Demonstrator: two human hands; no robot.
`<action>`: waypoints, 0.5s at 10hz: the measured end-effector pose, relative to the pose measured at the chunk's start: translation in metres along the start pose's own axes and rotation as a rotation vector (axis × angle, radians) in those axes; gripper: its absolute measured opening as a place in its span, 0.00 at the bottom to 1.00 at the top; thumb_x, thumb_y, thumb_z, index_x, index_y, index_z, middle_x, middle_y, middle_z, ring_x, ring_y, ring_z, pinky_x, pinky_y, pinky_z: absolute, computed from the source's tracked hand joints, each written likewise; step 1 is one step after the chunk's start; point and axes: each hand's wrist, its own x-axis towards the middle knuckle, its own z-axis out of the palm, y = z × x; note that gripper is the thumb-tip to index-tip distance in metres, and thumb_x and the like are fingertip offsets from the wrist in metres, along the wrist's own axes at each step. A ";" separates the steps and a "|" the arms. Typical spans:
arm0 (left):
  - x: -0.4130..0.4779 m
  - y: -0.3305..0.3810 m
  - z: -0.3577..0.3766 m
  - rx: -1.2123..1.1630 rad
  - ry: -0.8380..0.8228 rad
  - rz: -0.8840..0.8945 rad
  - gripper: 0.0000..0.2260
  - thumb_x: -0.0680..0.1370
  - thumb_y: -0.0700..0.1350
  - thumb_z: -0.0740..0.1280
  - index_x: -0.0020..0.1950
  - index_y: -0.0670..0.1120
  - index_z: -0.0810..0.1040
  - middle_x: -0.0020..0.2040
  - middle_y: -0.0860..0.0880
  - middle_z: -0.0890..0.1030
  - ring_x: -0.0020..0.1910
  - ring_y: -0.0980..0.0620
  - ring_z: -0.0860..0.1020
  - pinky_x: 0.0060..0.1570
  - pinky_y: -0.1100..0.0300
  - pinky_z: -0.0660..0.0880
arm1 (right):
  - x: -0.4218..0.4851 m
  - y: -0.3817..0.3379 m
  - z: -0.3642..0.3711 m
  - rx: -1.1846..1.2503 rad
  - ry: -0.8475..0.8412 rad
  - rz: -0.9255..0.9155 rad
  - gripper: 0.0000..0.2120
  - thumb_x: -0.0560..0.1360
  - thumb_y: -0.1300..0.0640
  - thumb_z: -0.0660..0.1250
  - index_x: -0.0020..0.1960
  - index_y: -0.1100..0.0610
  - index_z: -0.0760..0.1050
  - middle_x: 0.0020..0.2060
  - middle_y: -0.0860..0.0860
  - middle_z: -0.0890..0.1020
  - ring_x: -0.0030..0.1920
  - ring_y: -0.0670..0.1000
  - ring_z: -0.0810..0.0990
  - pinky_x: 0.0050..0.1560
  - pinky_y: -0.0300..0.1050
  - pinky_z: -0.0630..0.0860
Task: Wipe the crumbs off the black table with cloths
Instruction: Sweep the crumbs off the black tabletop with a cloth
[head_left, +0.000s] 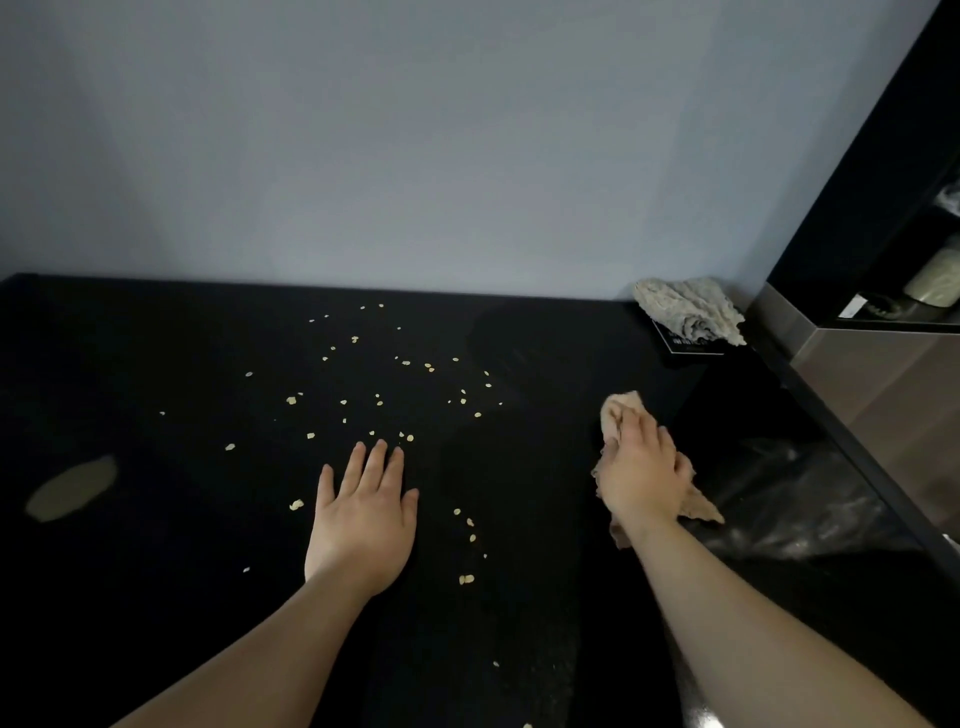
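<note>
Many crumbs lie just beyond the flat left grip, while the right grip clutches a cloth.

- No legible txt anywhere.
- Small black card on bench, beyond right grip, under grey cloth: white print, too blurred to read.
</note>
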 end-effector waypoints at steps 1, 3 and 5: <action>-0.001 0.001 0.000 -0.008 0.005 0.000 0.25 0.83 0.54 0.44 0.78 0.48 0.45 0.79 0.51 0.44 0.77 0.51 0.39 0.75 0.48 0.40 | -0.024 -0.036 0.012 0.014 0.029 -0.135 0.22 0.76 0.53 0.55 0.71 0.48 0.64 0.70 0.53 0.68 0.68 0.58 0.65 0.65 0.57 0.62; 0.001 -0.001 0.001 -0.053 0.030 -0.002 0.24 0.83 0.54 0.46 0.78 0.50 0.48 0.79 0.53 0.48 0.77 0.53 0.43 0.75 0.51 0.41 | -0.041 -0.027 0.008 0.062 0.056 -0.827 0.19 0.74 0.49 0.54 0.62 0.48 0.72 0.61 0.47 0.78 0.59 0.52 0.76 0.55 0.47 0.73; 0.023 -0.012 -0.012 0.022 0.143 0.069 0.20 0.82 0.56 0.51 0.73 0.55 0.63 0.69 0.56 0.66 0.67 0.53 0.64 0.68 0.56 0.58 | 0.008 -0.027 0.010 -0.024 0.040 0.049 0.22 0.78 0.53 0.56 0.71 0.52 0.63 0.69 0.55 0.68 0.68 0.58 0.65 0.65 0.55 0.61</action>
